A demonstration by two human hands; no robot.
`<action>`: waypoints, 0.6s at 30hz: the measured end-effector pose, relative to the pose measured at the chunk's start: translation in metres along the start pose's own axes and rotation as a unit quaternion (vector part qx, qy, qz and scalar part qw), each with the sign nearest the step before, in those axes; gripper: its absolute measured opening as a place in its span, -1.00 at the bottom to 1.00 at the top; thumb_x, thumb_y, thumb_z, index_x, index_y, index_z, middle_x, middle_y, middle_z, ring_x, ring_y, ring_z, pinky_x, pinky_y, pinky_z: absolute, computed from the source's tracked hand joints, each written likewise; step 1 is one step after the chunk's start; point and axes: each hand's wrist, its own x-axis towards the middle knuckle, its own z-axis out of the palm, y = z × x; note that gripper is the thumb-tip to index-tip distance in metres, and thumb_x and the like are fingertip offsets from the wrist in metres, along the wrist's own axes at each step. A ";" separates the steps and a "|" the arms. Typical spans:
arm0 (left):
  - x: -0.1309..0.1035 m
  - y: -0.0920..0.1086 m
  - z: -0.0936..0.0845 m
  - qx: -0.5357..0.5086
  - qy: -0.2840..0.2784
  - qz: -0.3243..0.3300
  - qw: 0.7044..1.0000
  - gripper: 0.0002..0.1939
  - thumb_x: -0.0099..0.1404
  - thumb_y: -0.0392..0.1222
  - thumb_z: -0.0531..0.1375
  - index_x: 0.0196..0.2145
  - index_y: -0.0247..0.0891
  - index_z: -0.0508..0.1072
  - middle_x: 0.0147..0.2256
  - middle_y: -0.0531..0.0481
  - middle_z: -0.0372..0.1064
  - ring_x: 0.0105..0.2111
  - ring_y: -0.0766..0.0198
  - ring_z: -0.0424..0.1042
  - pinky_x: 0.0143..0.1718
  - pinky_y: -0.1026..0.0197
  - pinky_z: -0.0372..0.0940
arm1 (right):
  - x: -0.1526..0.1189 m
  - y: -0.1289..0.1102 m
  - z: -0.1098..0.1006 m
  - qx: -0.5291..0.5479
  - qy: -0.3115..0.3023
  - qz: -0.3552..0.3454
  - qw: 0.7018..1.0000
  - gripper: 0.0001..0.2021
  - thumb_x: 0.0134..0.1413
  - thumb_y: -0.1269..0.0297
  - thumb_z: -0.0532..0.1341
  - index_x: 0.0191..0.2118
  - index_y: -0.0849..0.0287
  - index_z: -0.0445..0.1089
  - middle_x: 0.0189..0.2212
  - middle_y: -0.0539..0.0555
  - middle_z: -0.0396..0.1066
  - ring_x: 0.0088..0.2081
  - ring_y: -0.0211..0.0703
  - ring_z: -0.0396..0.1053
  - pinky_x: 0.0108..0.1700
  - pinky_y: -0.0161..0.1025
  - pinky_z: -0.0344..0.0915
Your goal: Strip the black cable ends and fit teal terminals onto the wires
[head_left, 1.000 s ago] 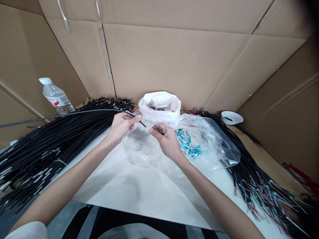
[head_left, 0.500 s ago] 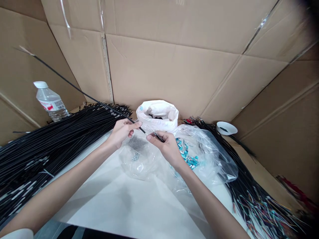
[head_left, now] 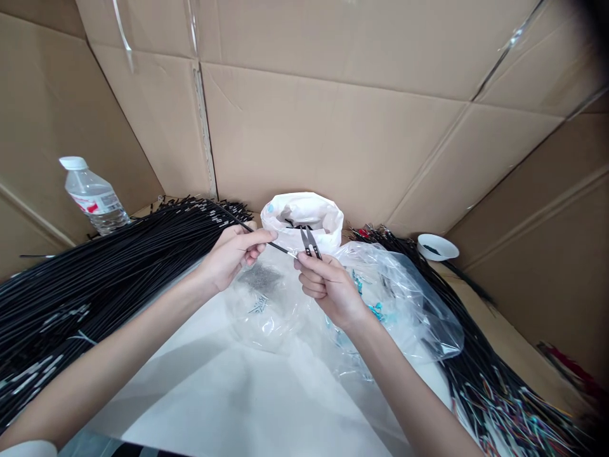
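My left hand point(head_left: 235, 252) is closed around a thin black cable point(head_left: 280, 247), pinching it near its stripped tip. That tip, pale and wire-like, meets the thumb and fingers of my right hand point(head_left: 332, 287). Thread snips point(head_left: 310, 242) are also held in my right hand, their two dark blades pointing up and slightly apart. Just behind the blades stands a white plastic bag point(head_left: 328, 240) with dark scraps inside. Below the hands lies a clear plastic bag point(head_left: 269, 317), with another clear bag point(head_left: 419, 311) holding small blue pieces point(head_left: 375, 311) to the right.
A large bundle of black cables point(head_left: 118, 273) fills the left side, beside a water bottle point(head_left: 95, 200). More cables point(head_left: 476, 349) with coloured wire ends lie on the right, near a white bowl point(head_left: 450, 249). Cardboard walls point(head_left: 333, 133) surround the white work surface point(head_left: 228, 393).
The snips have swung from lying in my right palm to pointing upward. The cable's long far end has dropped out of the upper left. My right hand has shifted slightly right and down.
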 end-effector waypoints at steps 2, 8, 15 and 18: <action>-0.001 0.003 0.001 0.010 -0.009 0.021 1.000 -0.58 -0.05 -0.04 0.51 -0.63 -0.28 0.36 -0.61 0.09 0.29 -0.64 0.49 0.18 -0.68 0.41 0.06 | -0.001 -0.002 0.001 -0.002 0.001 -0.003 1.000 -0.66 -0.10 0.05 0.43 -0.48 0.19 0.37 -0.71 -0.27 -0.25 -0.65 -0.45 -0.35 -0.60 -0.31 -0.37; -0.003 0.006 -0.004 -0.019 -0.065 0.065 0.996 -0.62 0.02 -0.03 0.50 -0.25 -0.25 0.59 -0.24 -0.11 0.58 -0.31 0.25 0.54 -0.27 0.29 0.46 | -0.004 -0.008 0.001 0.012 0.010 -0.003 1.000 -0.63 -0.12 0.03 0.44 -0.52 0.16 0.32 -0.70 -0.27 -0.30 -0.64 -0.43 -0.38 -0.61 -0.29 -0.39; -0.013 0.007 0.004 0.010 0.010 0.107 0.994 -0.62 -0.10 0.03 0.55 -0.46 -0.25 0.57 -0.48 -0.04 0.53 -0.44 0.24 0.52 -0.40 0.27 0.45 | -0.008 -0.010 0.002 -0.064 0.079 -0.070 0.992 -0.68 -0.23 0.11 0.50 -0.48 0.18 0.41 -0.68 -0.22 -0.11 -0.63 -0.43 -0.29 -0.58 -0.26 -0.32; -0.020 0.007 0.009 0.023 0.042 0.108 0.993 -0.59 -0.15 0.07 0.56 -0.46 -0.23 0.57 -0.48 -0.05 0.54 -0.44 0.18 0.53 -0.41 0.23 0.47 | -0.010 -0.009 0.003 -0.113 0.110 -0.124 0.980 -0.71 -0.18 0.12 0.48 -0.51 0.15 0.40 -0.68 -0.20 -0.12 -0.61 -0.40 -0.25 -0.56 -0.25 -0.27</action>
